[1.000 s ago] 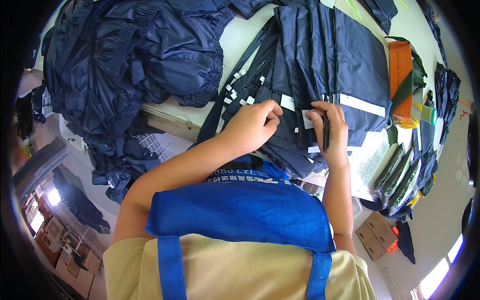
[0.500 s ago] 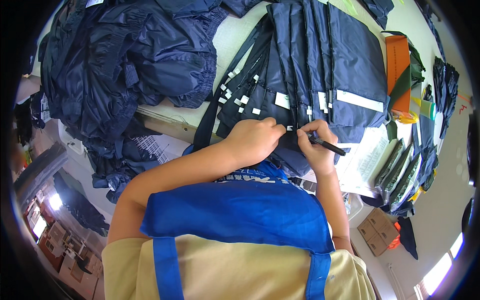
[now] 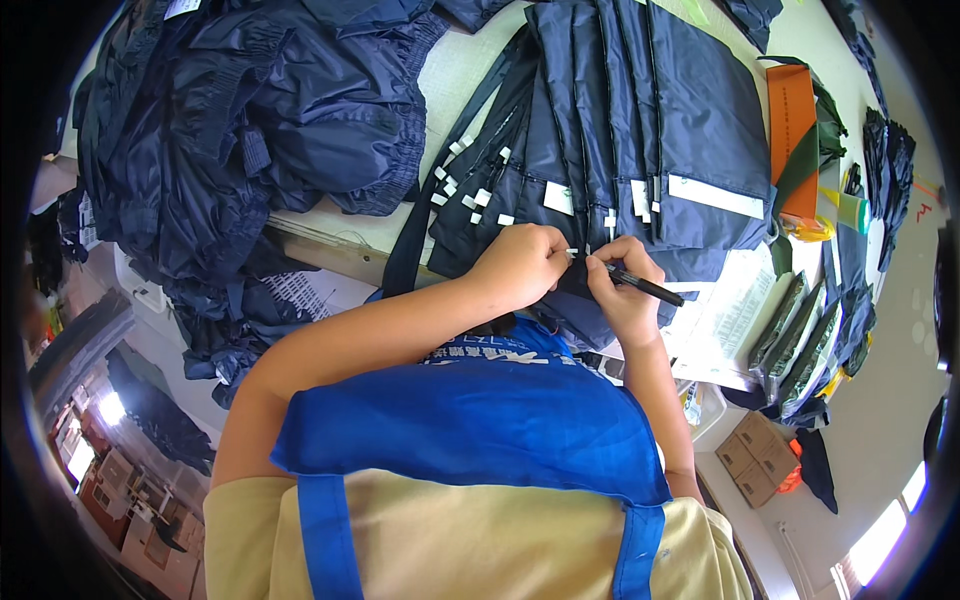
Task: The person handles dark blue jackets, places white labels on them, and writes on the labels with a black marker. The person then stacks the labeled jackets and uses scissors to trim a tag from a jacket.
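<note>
1. Broadly, a fanned stack of dark navy garments [image 3: 630, 130] fills the upper middle of the view, flat on a pale table [image 3: 460, 85]. The cloth is smooth and slightly shiny; its long folded edges run away from the person, those on the left slanting toward the lower left.
2. A blue apron [image 3: 450, 430] on the person bears pale lettering near the stack, partly folded under.
3. A printed sheet [image 3: 735, 310] lies right of the right forearm, its lines too small to read.
4. An orange box [image 3: 790, 120] stands right of the stack with small dark print on its side.
5. The left hand [image 3: 522, 265] rests on the stack's near part, fingers curled in; whether its thumb and forefinger pinch anything I cannot tell.
6. The right hand [image 3: 628, 295], just beside it, is closed around a pen, pinching it near the writing end.
7. A long white strip [image 3: 716, 196] crosses the top garment, sloping down to the right.
8. That black pen [image 3: 650, 287] points its rear end to the lower right; its tip, toward the upper left, is hidden at the fingers.
9. White rectangular labels [image 3: 558, 197] show between folds.
10. Small white tags [image 3: 479, 198] dot the left edges; one small tag [image 3: 572, 252] sits at the left fingertips.
</note>
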### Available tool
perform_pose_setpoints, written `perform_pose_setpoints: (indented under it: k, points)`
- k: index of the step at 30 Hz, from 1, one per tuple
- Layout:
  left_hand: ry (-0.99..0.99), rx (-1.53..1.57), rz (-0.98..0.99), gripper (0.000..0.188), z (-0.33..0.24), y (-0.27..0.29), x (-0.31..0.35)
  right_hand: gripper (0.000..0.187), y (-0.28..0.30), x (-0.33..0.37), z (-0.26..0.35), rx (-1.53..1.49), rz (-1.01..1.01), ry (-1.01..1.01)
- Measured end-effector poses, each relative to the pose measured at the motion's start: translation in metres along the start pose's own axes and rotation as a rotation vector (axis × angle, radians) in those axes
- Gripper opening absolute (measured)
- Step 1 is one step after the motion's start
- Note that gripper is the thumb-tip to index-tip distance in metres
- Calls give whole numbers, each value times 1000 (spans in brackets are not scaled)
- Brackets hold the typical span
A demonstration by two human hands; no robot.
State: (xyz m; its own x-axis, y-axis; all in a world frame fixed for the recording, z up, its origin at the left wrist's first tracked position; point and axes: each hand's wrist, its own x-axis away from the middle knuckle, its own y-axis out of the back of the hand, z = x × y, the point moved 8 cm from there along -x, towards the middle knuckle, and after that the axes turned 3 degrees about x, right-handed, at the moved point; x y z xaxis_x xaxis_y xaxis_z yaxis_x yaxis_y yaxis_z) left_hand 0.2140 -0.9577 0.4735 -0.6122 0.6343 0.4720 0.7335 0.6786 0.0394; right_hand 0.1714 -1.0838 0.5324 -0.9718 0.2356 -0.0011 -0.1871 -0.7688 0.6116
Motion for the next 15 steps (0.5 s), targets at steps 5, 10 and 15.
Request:
perform_pose_setpoints:
  k: [5, 10, 15]
  points:
    - [2, -15, 6, 16, 0, 0, 0, 13, 3, -1, 4, 34, -5, 4]
    - [-106, 45, 141, 14, -17, -4, 17, 14, 13, -3, 8, -140, -85, -41]
    - [-204, -124, -240, 14, -18, 52, 39, 16, -4, -13, 27, -352, -59, -58]
